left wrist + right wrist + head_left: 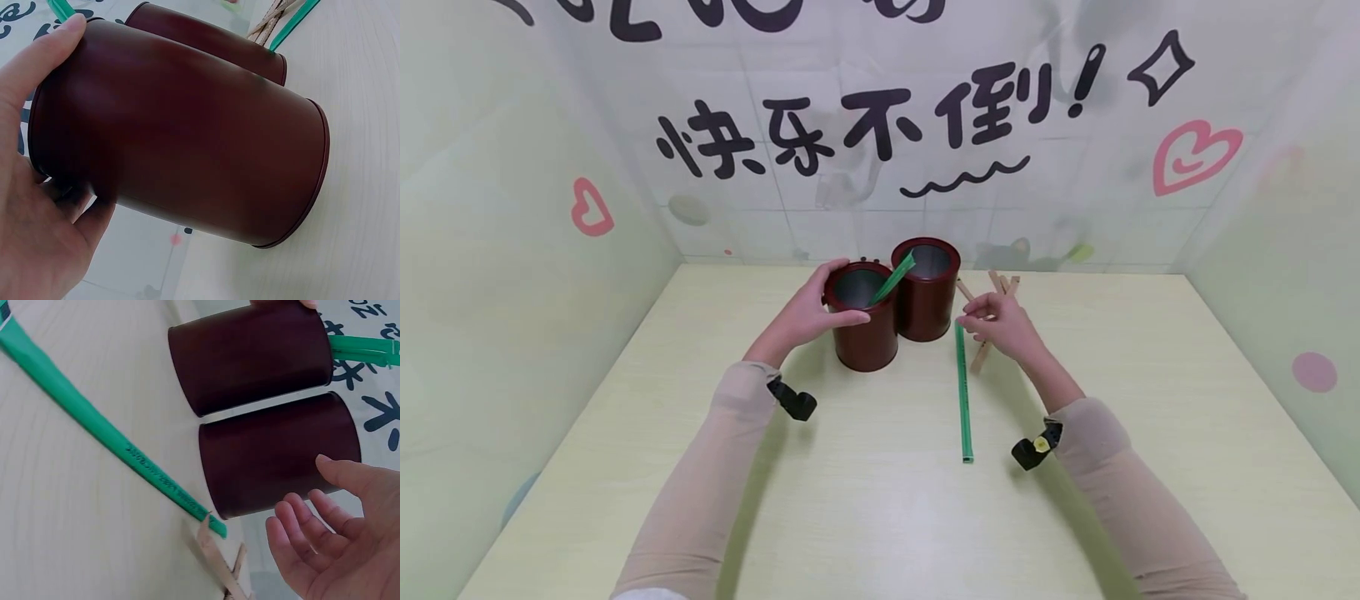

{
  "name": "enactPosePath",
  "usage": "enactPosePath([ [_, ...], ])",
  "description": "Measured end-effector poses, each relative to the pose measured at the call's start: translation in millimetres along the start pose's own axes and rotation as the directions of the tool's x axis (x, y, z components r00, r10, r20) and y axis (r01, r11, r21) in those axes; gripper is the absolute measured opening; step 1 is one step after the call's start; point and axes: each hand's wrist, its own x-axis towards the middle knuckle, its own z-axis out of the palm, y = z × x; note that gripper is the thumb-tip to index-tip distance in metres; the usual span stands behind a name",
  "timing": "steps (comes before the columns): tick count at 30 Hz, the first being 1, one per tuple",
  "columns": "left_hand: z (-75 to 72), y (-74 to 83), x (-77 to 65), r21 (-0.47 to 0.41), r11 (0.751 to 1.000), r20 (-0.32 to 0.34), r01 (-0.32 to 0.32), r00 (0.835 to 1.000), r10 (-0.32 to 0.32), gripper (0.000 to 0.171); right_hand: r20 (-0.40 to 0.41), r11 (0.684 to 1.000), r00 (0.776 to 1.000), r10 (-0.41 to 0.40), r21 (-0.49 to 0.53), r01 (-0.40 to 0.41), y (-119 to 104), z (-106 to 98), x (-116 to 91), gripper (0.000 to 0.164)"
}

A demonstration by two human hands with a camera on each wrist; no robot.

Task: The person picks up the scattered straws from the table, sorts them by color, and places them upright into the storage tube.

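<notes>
My left hand (805,317) grips the left dark red canister (865,346) at its rim, thumb on the near side and fingers around the far left. Slim green wrapped sticks (897,277) lean out of its mouth. The right dark red canister (925,312) stands close beside it. Beyond that, my right hand (1006,329) hovers over the table with its fingers loosely bent; the right wrist view shows nothing in the hand (340,531). Below it lies a long green strip (964,400) with printed text. Thin brown sticks (979,360) lie crossed, partly hidden under that hand.
The pale wooden table (880,517) runs back to a white printed wall sheet (760,225) with black lettering. Pale green side panels (490,250) border the table left and right. Both wrists carry a small black camera (793,400).
</notes>
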Motion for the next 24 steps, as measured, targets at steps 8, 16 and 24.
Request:
enactPosePath([
  [8, 0.3, 0.7, -1.1, 0.009, 1.000, -0.006, -0.004, 1.000, 0.004, 0.095, 0.075, 0.982, 0.984, 0.162, -0.105, -0.154, 8.8, 7.8, 5.0, 0.042],
  [16, 0.9, 0.5, -0.5, 0.013, 1.000, -0.008, 0.003, 1.000, -0.003, 0.095, 0.095, 0.906, 0.947, 0.307, -0.334, -0.260, 9.9, 12.4, 8.1, 0.036],
  [24, 1.0, 1.7, -0.9, 0.015, 1.000, -0.010, 0.006, 1.000, -0.006, 0.095, 0.124, 0.858, 0.949, 0.288, -0.474, -0.198, 4.4, 18.4, 6.1, 0.020],
])
